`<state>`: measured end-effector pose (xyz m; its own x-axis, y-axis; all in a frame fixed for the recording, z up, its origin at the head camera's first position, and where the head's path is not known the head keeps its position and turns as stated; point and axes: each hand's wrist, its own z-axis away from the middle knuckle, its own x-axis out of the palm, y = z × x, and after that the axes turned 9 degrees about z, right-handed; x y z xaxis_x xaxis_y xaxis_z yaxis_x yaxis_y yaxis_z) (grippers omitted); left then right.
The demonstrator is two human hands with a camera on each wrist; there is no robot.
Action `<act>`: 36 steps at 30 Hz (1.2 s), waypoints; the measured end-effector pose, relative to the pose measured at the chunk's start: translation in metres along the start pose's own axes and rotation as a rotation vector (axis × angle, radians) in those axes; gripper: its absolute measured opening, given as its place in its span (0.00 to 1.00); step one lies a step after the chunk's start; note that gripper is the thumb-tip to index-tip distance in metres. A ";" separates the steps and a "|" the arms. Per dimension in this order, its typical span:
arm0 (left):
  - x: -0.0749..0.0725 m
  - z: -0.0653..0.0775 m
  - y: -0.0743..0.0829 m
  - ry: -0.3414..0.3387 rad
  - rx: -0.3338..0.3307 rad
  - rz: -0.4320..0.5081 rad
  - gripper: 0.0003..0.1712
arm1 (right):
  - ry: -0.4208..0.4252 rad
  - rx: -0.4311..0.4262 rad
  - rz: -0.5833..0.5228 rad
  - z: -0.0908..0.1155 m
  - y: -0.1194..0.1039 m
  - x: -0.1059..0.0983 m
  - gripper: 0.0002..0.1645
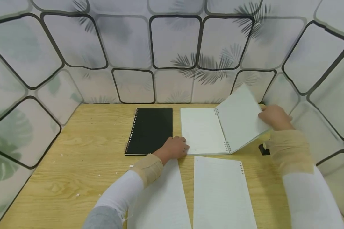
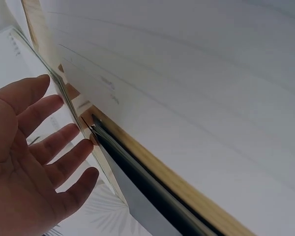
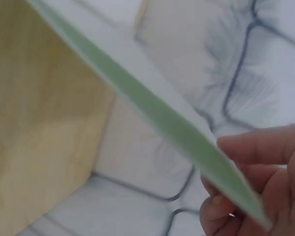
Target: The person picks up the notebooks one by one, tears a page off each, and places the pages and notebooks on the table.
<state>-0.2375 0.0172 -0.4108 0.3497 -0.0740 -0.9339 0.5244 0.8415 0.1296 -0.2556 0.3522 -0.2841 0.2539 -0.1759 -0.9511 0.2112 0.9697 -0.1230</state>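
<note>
An open spiral notebook (image 1: pixel 202 130) with white pages lies at the back right of the table, its right half raised at a slant. My right hand (image 1: pixel 276 117) pinches the outer edge of that raised half between thumb and fingers. A green cover face (image 3: pixel 172 125) shows along it in the right wrist view. My left hand (image 1: pixel 175 147) is at the notebook's lower left corner, fingertips at the edge, with fingers spread and loosely bent in the left wrist view. A black spiral notebook (image 1: pixel 152 127) lies closed just left of it.
Two loose white sheets, a left one (image 1: pixel 160 200) partly under my left forearm and a right one (image 1: pixel 222 190) with punched holes, lie in front. A small black object (image 1: pixel 264 149) sits near my right wrist. Paper scraps dot the wooden table (image 1: pixel 74 152). Patterned walls enclose it.
</note>
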 end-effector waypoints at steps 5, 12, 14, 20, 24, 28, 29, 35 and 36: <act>-0.001 0.002 -0.003 0.009 -0.010 0.013 0.18 | 0.108 -0.142 0.009 0.015 -0.047 -0.005 0.30; -0.001 0.004 -0.011 0.030 -0.035 0.034 0.19 | 0.216 -0.248 -0.007 0.020 -0.109 0.008 0.26; 0.000 0.004 -0.014 0.042 -0.032 0.035 0.18 | 0.228 -0.262 -0.014 0.019 -0.119 0.014 0.26; 0.006 0.005 -0.018 0.068 -0.047 0.034 0.18 | 0.261 -0.327 -0.038 0.014 -0.147 0.038 0.25; 0.008 0.005 -0.019 0.061 -0.062 0.053 0.19 | 0.254 -0.359 -0.049 0.010 -0.165 0.057 0.25; 0.009 0.005 -0.020 0.060 -0.065 0.055 0.20 | 0.217 -0.375 -0.060 0.008 -0.183 0.075 0.23; 0.009 0.005 -0.021 0.061 -0.066 0.051 0.20 | 0.212 -0.379 -0.060 0.007 -0.188 0.080 0.22; 0.008 0.008 -0.022 0.071 -0.059 0.012 0.21 | 0.169 -0.399 -0.009 -0.002 -0.209 0.115 0.08; 0.008 0.008 -0.022 0.075 -0.055 0.006 0.21 | 0.155 -0.400 0.002 -0.003 -0.211 0.122 0.10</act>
<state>-0.2401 -0.0064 -0.4187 0.2924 -0.0299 -0.9558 0.4784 0.8700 0.1191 -0.2725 0.1269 -0.3749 0.1029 -0.1760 -0.9790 -0.1797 0.9647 -0.1923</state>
